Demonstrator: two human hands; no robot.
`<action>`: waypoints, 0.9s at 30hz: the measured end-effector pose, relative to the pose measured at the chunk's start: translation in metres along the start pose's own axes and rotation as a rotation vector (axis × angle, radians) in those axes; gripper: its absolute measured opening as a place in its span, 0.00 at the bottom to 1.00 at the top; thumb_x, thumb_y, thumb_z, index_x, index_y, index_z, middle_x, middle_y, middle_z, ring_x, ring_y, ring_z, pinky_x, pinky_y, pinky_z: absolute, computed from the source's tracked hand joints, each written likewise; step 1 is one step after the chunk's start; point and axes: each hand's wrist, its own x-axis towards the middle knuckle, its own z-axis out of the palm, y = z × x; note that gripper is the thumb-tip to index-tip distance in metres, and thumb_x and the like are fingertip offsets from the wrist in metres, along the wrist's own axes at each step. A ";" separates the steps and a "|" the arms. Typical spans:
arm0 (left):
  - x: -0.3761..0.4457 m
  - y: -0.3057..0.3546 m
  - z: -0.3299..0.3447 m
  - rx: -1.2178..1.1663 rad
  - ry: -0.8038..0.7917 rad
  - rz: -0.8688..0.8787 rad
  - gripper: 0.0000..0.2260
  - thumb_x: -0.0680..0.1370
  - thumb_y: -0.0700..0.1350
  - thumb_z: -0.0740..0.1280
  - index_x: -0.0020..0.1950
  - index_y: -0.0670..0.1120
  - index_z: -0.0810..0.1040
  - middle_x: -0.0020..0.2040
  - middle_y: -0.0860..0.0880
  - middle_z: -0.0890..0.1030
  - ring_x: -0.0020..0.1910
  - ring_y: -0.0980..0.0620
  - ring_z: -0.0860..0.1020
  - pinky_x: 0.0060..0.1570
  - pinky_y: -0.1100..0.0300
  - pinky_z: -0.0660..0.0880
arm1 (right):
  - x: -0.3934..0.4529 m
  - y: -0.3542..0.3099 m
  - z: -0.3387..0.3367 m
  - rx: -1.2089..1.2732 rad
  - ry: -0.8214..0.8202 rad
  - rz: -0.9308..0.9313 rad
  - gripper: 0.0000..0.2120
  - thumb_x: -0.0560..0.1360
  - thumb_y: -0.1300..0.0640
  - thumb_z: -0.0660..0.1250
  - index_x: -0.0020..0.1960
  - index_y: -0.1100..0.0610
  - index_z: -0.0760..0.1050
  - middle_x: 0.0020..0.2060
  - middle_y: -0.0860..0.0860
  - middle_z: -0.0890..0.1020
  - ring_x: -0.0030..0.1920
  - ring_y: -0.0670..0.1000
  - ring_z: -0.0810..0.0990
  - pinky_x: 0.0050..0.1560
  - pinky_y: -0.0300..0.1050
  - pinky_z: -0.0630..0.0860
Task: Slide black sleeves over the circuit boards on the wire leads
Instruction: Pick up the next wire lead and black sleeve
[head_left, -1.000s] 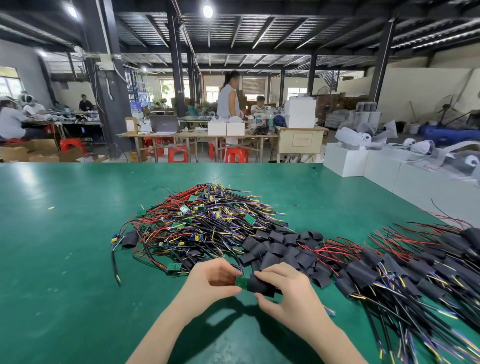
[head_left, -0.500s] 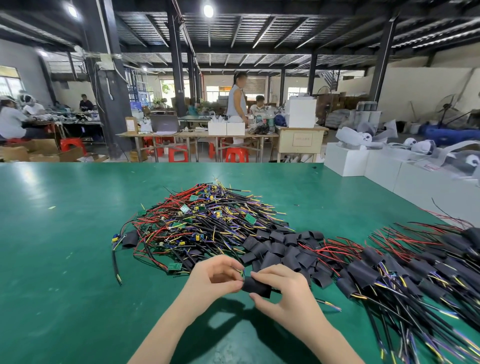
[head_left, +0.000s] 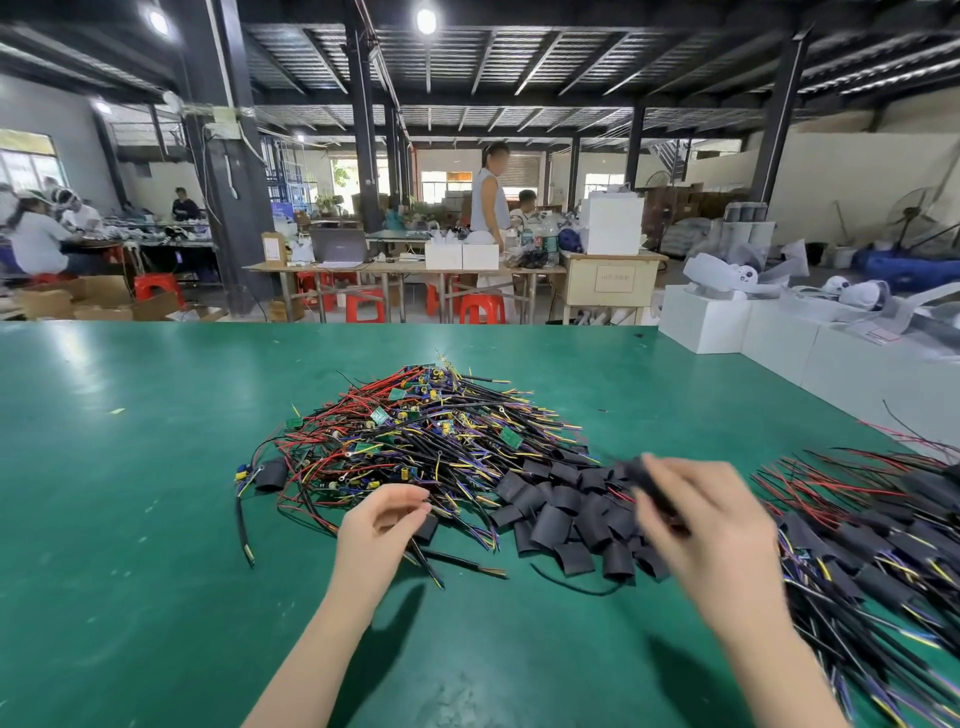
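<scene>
A light, soft black sleeve (head_left: 649, 483) is pinched in the blurred right hand (head_left: 696, 519), best held by its edges, while nothing is held in the loosely curled left hand (head_left: 382, 525).

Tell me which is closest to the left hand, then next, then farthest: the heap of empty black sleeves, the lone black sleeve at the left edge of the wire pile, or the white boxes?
From the left hand:
1. Heap of empty black sleeves, just to its right.
2. Lone black sleeve, to its left, slightly farther.
3. White boxes, far back right on the table.
</scene>
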 end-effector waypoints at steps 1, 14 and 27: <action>0.001 -0.002 0.000 0.011 0.007 -0.005 0.10 0.73 0.30 0.70 0.45 0.45 0.83 0.42 0.49 0.85 0.43 0.53 0.82 0.45 0.70 0.76 | 0.000 0.012 -0.005 -0.055 0.045 0.056 0.13 0.72 0.58 0.68 0.54 0.63 0.81 0.45 0.56 0.82 0.43 0.56 0.78 0.50 0.44 0.73; 0.008 -0.021 -0.016 0.852 0.085 -0.063 0.16 0.75 0.37 0.67 0.62 0.48 0.77 0.61 0.44 0.75 0.62 0.43 0.69 0.59 0.51 0.68 | -0.010 0.020 0.001 -0.294 -0.082 0.373 0.19 0.67 0.59 0.77 0.56 0.63 0.80 0.55 0.63 0.79 0.55 0.66 0.73 0.49 0.60 0.71; 0.016 -0.022 -0.039 0.827 -0.192 -0.063 0.21 0.73 0.39 0.70 0.66 0.45 0.72 0.56 0.46 0.77 0.59 0.48 0.73 0.59 0.55 0.71 | -0.043 -0.026 0.045 -0.121 -0.864 0.149 0.20 0.78 0.52 0.56 0.70 0.44 0.67 0.67 0.44 0.69 0.65 0.51 0.67 0.62 0.44 0.66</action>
